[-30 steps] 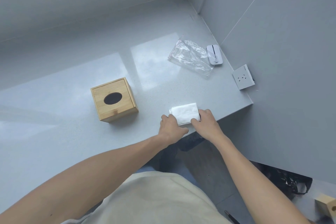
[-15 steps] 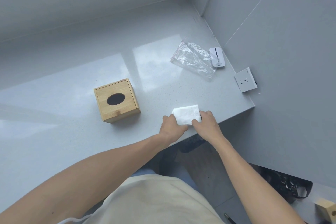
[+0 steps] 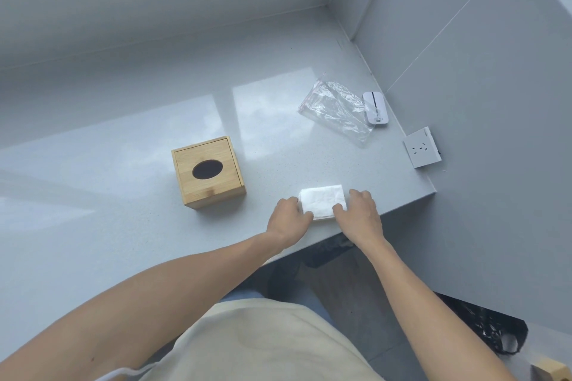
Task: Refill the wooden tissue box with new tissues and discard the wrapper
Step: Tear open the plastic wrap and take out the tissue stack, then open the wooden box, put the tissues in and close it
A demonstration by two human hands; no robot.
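Note:
A white stack of tissues (image 3: 322, 199) lies on the grey counter near its front edge. My left hand (image 3: 289, 218) grips the stack's left side and my right hand (image 3: 360, 215) grips its right side. The wooden tissue box (image 3: 209, 173) stands to the left of the stack, apart from both hands, its lid on and its dark oval opening facing up. The clear plastic wrapper (image 3: 337, 110) lies flat and crumpled farther back on the right.
A small white device (image 3: 375, 108) lies beside the wrapper against the right wall. A white wall socket (image 3: 422, 147) sits at the counter's right end. A black bin bag (image 3: 492, 328) is on the floor at lower right. The counter's front edge (image 3: 402, 206) runs just under my hands.
Both hands stay on the tissue stack with only slight shifts; the camera view has drifted a little. Nothing else has moved.

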